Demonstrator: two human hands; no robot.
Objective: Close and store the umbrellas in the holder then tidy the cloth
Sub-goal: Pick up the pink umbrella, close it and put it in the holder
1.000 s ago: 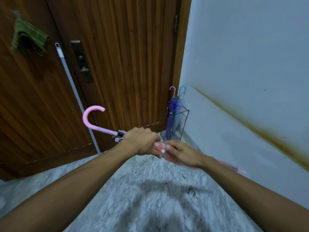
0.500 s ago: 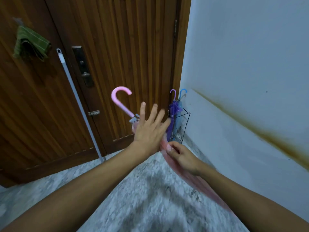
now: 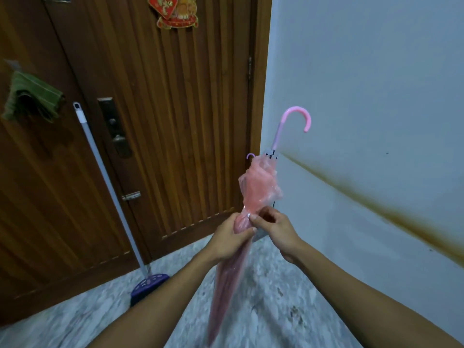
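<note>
A green striped cloth (image 3: 30, 97) hangs far left on the brown wooden door (image 3: 160, 116), beside a grey-handled broom with a blue head (image 3: 106, 189) leaning against it. At centre, the person's left hand (image 3: 229, 238) is wrapped around the gathered canopy of a translucent pink umbrella with a hooked pink handle (image 3: 258, 189), held nearly upright, handle up, tip towards the marble floor (image 3: 263, 310). Just to its right, the right hand (image 3: 275, 228) pinches at the white tie strap (image 3: 249, 215) around the folds. Fastening it cleanly probably calls for keeping the folds squeezed tight while the strap is drawn round and pressed home. Half a second earlier the left hand was spread open, off the umbrella, which leaned with its handle to the left; the wire holder, then plainly visible in the corner, is now mostly hidden behind the pink canopy.
</note>
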